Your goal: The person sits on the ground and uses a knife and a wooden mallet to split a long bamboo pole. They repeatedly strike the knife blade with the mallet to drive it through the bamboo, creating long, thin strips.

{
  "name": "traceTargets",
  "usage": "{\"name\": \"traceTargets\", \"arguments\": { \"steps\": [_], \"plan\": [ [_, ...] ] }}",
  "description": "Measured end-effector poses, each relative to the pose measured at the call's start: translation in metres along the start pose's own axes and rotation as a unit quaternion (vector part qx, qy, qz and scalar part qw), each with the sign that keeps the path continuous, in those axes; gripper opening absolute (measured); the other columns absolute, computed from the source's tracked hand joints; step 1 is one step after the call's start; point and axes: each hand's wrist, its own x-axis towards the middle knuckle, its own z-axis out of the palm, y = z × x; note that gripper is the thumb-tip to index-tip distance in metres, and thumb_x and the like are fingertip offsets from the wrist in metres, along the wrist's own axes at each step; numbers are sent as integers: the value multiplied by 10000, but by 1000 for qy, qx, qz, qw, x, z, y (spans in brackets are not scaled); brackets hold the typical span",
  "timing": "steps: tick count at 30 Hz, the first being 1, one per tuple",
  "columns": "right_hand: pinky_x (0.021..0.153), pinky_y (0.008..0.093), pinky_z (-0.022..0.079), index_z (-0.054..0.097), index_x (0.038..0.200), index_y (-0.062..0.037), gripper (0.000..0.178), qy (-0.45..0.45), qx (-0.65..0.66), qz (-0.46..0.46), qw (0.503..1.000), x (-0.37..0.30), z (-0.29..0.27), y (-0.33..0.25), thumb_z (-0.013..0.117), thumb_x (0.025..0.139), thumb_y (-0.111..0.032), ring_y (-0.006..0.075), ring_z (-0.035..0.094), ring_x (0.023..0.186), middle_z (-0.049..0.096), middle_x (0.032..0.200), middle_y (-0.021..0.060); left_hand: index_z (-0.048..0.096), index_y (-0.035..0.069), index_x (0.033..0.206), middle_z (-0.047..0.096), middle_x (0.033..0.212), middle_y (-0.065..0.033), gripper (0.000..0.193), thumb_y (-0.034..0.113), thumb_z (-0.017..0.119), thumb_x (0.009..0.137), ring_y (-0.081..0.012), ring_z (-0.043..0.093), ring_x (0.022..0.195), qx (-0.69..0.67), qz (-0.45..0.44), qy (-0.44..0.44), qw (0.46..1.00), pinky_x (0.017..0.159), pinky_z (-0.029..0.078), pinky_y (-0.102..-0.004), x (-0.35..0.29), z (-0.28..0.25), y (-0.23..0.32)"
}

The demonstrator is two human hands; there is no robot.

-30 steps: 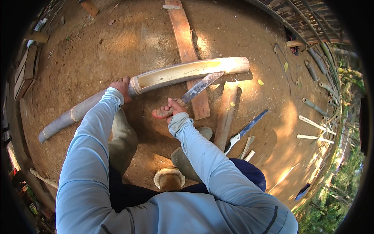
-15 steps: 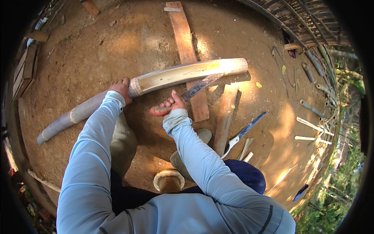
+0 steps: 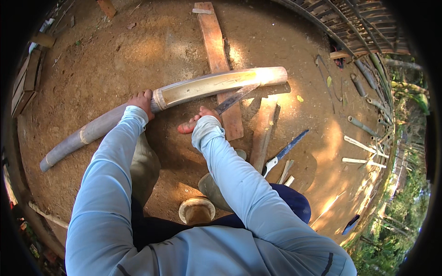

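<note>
- Gripping the bamboo culm (image 3: 198, 89), lying across the wooden plank (image 3: 213, 48) ahead of the boots (image 3: 145, 170), with the left hand (image 3: 141, 102) curled just beside a node (image 3: 159, 99).
- Clasping the machete (image 3: 237, 98) by its handle (image 3: 186, 127) in the closed right hand (image 3: 208, 113).
- Angling its tip (image 3: 255, 86) to the culm's near edge; cannot tell whether touching.

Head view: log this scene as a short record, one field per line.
Left hand: grips the bamboo pole, just left of a pale ring
Right hand: closed around the reddish handle of a knife
Blade: points up and right, tip at the pole's near edge; contact unclear
Pole: grey-skinned at left, pale stretch right of the ring; lies across a wooden plank
Nearby: white-handled saw, right of a long brown piece
Ground: bare brown earth
</note>
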Motion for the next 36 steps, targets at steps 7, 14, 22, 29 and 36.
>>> {"name": "traceTargets", "arguments": {
  "steps": [7, 14, 22, 29, 36],
  "plan": [
    [595, 406, 440, 419, 738, -109, 223, -114, 29, 1, 993, 20, -2, 2, 596, 862, -167, 203, 430, 552, 417, 616, 36, 416, 78, 1238, 553, 1187, -167, 721, 252, 763, 632, -334, 540, 1119, -6, -7, -12, 1000, 955, 447, -395, 4, -1, -6],
    [586, 376, 447, 453, 768, -112, 170, -184, 6, -29, 982, 5, -29, -1, 612, 826, -109, 148, 441, 548, 412, 612, -11, 349, 93, 1326, 592, 1139, -203, 881, 360, 773, 601, -348, 585, 1054, 22, 11, -89, 996, 912, 478, -402, 15, -16, -9],
    [553, 392, 472, 500, 792, -98, 138, -154, -38, -33, 987, 50, -53, 12, 633, 829, -96, 163, 476, 537, 438, 610, 7, 363, 62, 1290, 579, 1167, -211, 822, 333, 770, 629, -349, 585, 1058, 35, 5, -115, 993, 921, 475, -390, 13, -27, -2],
    [498, 378, 508, 547, 855, -44, 181, -95, -119, -81, 985, 93, -67, 20, 707, 774, -63, 213, 573, 543, 545, 674, 73, 363, 77, 1296, 578, 1169, -211, 815, 336, 769, 638, -354, 572, 1082, 41, -14, -118, 992, 933, 470, -396, 13, -28, 4],
    [527, 367, 542, 548, 850, 11, 385, 6, -155, -107, 982, 75, -63, 22, 821, 707, -220, 230, 591, 520, 589, 683, 113, 366, 93, 1310, 545, 1218, -184, 829, 305, 778, 622, -345, 540, 1129, 19, -3, -34, 999, 966, 442, -398, 7, -9, 3]
  ]
}}
